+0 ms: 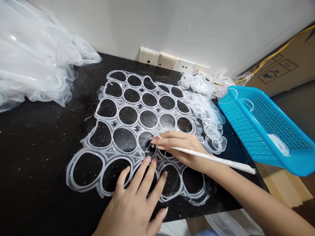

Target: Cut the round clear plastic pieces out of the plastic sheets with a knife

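A clear plastic sheet (128, 98) with many round holes cut out lies flat on the black speckled counter (36, 147). My left hand (137, 200) rests on the sheet's near edge with fingers spread flat. My right hand (179, 147) is closed in a pinch round a thin white stick tool (221, 160), whose tip touches the sheet near the middle. A pile of clear plastic rings (209, 111) lies just right of the sheet.
A blue plastic basket (258, 131) sits tilted at the counter's right edge, holding a clear piece. A heap of clear plastic sheets (36, 59) fills the far left. Wall sockets (162, 60) line the back wall. A cardboard box (283, 68) stands at right.
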The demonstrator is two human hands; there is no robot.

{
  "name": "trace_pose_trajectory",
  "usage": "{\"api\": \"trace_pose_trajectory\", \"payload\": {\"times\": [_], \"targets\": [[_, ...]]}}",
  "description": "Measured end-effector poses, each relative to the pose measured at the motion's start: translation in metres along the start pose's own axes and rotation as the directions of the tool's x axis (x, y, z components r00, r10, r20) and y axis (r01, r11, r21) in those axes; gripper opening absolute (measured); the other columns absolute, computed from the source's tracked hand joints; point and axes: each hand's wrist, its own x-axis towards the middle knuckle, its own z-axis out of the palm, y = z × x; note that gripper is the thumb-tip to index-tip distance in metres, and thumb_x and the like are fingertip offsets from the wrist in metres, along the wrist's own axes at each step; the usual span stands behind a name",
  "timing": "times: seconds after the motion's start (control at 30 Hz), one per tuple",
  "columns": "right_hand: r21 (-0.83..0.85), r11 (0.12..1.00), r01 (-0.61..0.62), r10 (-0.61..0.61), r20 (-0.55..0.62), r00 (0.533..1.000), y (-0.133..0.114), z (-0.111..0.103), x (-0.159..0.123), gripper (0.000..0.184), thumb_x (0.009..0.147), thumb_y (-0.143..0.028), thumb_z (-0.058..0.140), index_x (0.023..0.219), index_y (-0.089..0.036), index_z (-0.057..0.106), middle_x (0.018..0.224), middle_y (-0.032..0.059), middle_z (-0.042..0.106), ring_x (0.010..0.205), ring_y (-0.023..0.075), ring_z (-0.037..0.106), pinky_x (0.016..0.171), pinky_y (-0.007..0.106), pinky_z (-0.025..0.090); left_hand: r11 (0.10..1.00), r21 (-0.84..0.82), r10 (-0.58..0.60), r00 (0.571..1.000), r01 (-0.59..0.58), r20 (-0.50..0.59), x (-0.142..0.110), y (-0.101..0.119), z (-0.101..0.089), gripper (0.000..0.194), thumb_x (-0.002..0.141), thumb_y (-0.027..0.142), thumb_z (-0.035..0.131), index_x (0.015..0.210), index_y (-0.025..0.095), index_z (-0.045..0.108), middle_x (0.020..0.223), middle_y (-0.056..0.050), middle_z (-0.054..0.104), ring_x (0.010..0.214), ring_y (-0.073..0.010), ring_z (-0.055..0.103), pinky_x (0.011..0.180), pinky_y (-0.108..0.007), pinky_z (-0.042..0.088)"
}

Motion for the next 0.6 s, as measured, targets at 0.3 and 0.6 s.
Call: {"api": "trace_pose_trajectory", "payload": {"times": [0.3, 0.6], "targets": [[-0.134, 0.991, 0.000, -0.015, -0.109, 0.994, 0.001, 0.003, 0.005, 0.023, 0.090, -0.012, 0.046, 0.108, -0.012, 0.061, 0.103, 0.0097, 0.063, 0.094, 0.0105, 0.061, 0.081, 0.019, 0.050, 1.000, 0.000, 0.005, 1.000, -0.005, 0.017, 0.000, 0.002, 0.001, 0.046, 0.082, 0.051, 0.051, 0.122, 0.027, 0.054, 0.131, -0.008, 0.051, 0.123, -0.0232, 0.042, 0.098, -0.039, 0.017], [0.066, 0.997, -0.042, 0.056, -0.221, 0.974, -0.003, -0.020, 0.005, 0.017, 0.085, -0.014, 0.057, 0.099, -0.015, 0.067, 0.089, 0.0056, 0.069, 0.079, 0.0101, 0.063, 0.070, 0.021, 0.052, 0.999, 0.035, 0.021, 1.000, -0.022, 0.018, -0.002, 0.002, -0.002, 0.046, 0.083, 0.052, 0.050, 0.122, 0.028, 0.054, 0.132, -0.009, 0.050, 0.124, -0.0231, 0.040, 0.097, -0.042, 0.018]]}}
